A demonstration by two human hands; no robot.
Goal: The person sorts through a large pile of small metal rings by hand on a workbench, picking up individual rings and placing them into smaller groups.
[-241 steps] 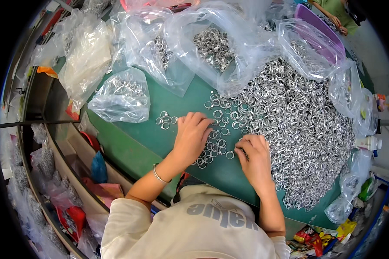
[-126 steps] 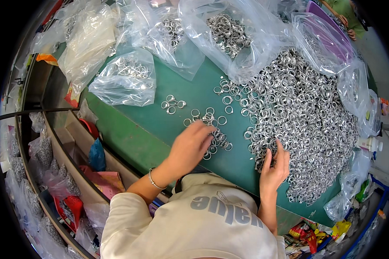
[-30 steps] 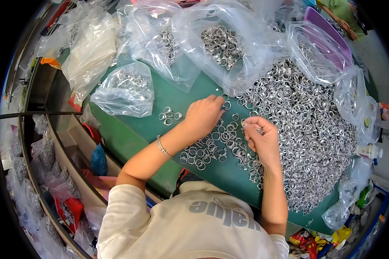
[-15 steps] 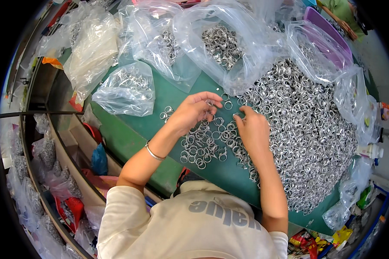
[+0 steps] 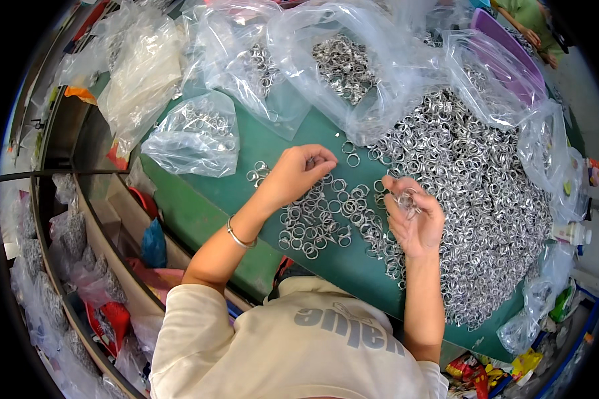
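Observation:
My right hand (image 5: 416, 229) is turned palm up at the near left edge of a large heap of silvery metal rings (image 5: 486, 219). Its curled fingers hold a few metal rings (image 5: 406, 199). My left hand (image 5: 302, 174), with a bangle on the wrist, hovers over a smaller spread of loose rings (image 5: 306, 226). Thumb and fingers are closed together there; whatever they may hold is hidden. Between the hands, more rings trail into the heap. Two separate rings (image 5: 351, 153) lie just beyond the left fingertips on the green tabletop (image 5: 259, 256).
Clear plastic bags line the far side; one wide-mouthed bag (image 5: 379, 123) contains rings. A smaller bag of rings (image 5: 192, 136) lies at left. A purple basket (image 5: 506, 43) stands at far right, near another person's hand (image 5: 530, 36). Shelving with bagged parts (image 5: 73, 233) runs along the left.
My right hand has turned from palm down to palm up and moved slightly right, with rings now showing in its fingers. My left fingers have drawn together.

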